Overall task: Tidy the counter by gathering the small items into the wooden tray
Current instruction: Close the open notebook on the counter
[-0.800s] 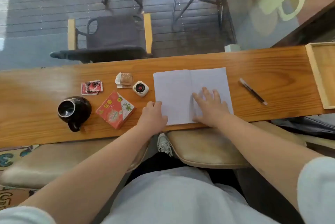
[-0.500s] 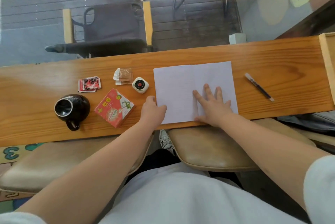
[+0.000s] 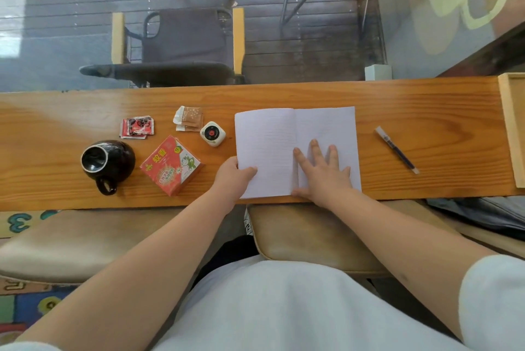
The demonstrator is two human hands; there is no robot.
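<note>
Nothing appears gathered yet: the part of the wooden tray [image 3: 511, 134] in view, at the bench's [image 3: 426, 112] far right end and well beyond the right hand, shows bare wood, though most of it is cut off by the frame.

The open notebook [image 3: 267, 151] lies flat under both hands. The right hand [image 3: 322, 173] rests on its right page, fingers spread and palm down. The left hand [image 3: 234, 177] pinches the lower left edge of the left page, thumb on top.

To the right of the right hand, between it and the tray, lies the pen [image 3: 396, 149]. Left of the left hand sit the small white round device [image 3: 212, 133], the brown sachets [image 3: 189, 119], the red box [image 3: 171, 165], the red packets [image 3: 137, 127] and, farthest out, the black mug [image 3: 107, 162].

Judging from this, the task is at its start; closing the notebook looks like the step in hand, and every loose item remains to be carried over.
</note>
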